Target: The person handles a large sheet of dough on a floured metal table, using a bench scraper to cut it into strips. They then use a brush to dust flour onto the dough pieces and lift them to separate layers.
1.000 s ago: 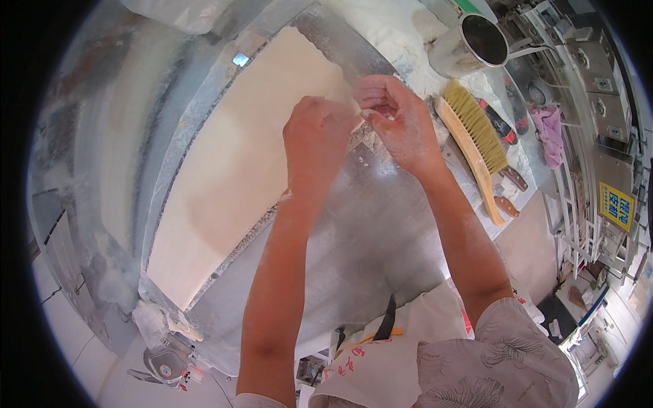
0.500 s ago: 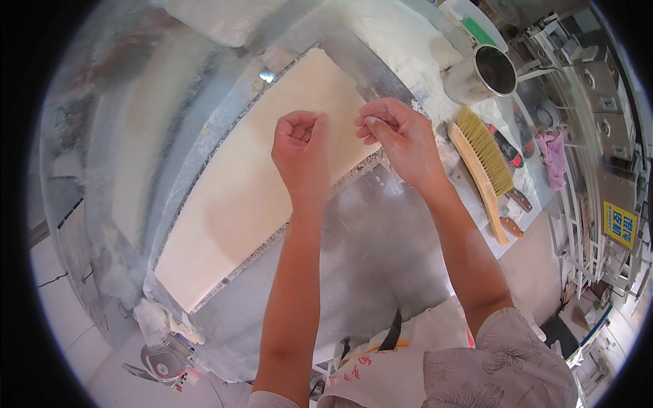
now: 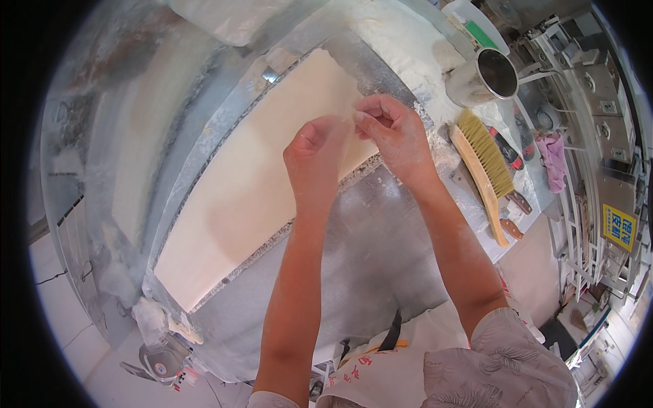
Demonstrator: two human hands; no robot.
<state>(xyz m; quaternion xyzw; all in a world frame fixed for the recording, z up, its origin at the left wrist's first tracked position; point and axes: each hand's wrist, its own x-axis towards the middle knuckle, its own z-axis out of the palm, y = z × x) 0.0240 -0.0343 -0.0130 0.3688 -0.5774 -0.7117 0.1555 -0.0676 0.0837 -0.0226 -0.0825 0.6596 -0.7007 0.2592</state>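
The fingers of my right hand [image 3: 398, 139] are bent inward with the thumb close against them, those of my left hand [image 3: 314, 160] are curled and blurred, and whether either one pinches something I cannot tell. The pale, flat dough sheet [image 3: 255, 163] lies below both and mostly to their left, its long axis slanting from near left to far right, my left hand nearer to its middle, my right above its right edge. Around it are the smooth grey metal bench [image 3: 367, 238], powdery white flour [image 3: 388, 47], and a wooden brush [image 3: 485, 160] with yellowish bristles.
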